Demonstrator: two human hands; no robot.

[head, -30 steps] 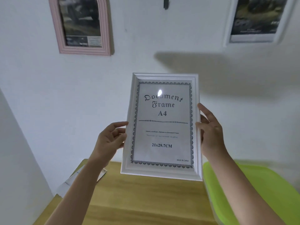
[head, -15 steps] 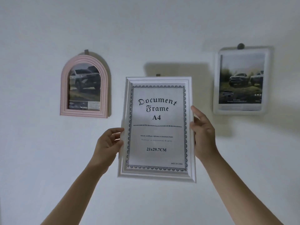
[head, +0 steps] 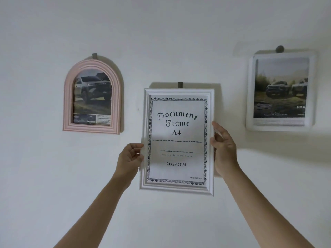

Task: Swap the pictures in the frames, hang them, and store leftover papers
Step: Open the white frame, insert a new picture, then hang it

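On the left of the wall (head: 179, 33) a pink arched frame (head: 66, 104) is hung on a hook. At the centre, a white document frame (head: 210, 140) is held upright against the wall, gripped at its side edges by the left hand (head: 129, 158) and right hand (head: 224, 151), just below a grey hook (head: 180, 84). Far right, a white frame (head: 249, 97) with a car picture is hung.

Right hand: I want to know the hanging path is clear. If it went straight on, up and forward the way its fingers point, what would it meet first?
Probably the bare white wall. The right hand holds the white A4 document frame, and nothing else shows along that line, though depth is unclear.
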